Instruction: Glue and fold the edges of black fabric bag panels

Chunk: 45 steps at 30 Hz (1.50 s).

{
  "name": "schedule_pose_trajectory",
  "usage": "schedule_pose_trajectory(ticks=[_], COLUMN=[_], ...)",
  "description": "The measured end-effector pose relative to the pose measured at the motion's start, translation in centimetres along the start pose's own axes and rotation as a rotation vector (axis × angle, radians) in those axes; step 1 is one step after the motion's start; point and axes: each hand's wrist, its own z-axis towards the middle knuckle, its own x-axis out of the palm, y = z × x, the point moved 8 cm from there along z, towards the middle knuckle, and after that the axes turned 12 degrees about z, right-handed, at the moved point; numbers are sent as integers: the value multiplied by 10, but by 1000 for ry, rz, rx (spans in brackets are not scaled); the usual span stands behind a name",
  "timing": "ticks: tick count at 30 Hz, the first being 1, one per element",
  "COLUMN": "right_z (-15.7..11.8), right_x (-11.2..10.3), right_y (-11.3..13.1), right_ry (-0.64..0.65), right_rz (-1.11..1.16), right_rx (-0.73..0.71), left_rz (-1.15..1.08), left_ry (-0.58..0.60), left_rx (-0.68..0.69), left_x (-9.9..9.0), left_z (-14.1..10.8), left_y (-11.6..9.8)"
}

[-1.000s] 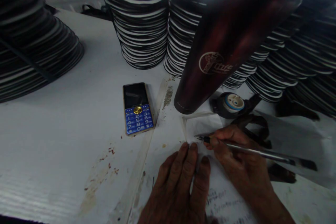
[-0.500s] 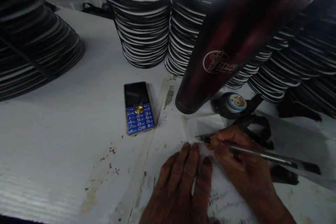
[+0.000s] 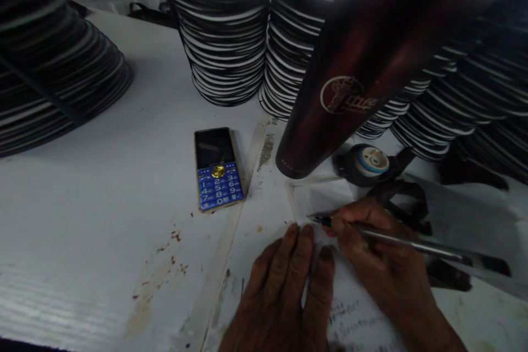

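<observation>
My right hand (image 3: 383,253) pinches a pen (image 3: 416,244) between thumb and fingers, its tip resting at the upper part of a sheet of paper (image 3: 358,316). Handwritten lines show on the lower part of that sheet. Flat beside the pen tip lies my left hand (image 3: 289,286), fingers stretched out and pressing on the paper's left side. A dark red tumbler (image 3: 350,82) stands just beyond the paper's top edge. Right of its base is a black lid (image 3: 367,165) with a blue ring.
A keypad phone (image 3: 219,169) with blue keys lies left of the hands. Tall stacks of dark, pale-edged discs stand behind, including a middle stack (image 3: 226,38) and a left stack (image 3: 53,71). The white table (image 3: 103,203) has brown stains and a tape strip.
Almost nothing differs. The far end of the pen has shifted very slightly right and down; my left hand stays flat in the same place.
</observation>
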Motion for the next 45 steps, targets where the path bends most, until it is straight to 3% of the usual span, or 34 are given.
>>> schedule_pose_trajectory(ticks=[6, 45], right_z=[1, 3], right_x=[-2, -1], right_y=[4, 6], right_ry=[-18, -14], right_rz=[2, -48], right_rx=[-58, -19], left_rz=[-6, -28], left_ry=[0, 9], left_rx=[-11, -24], left_x=[2, 2], left_z=[1, 1], left_y=[0, 2])
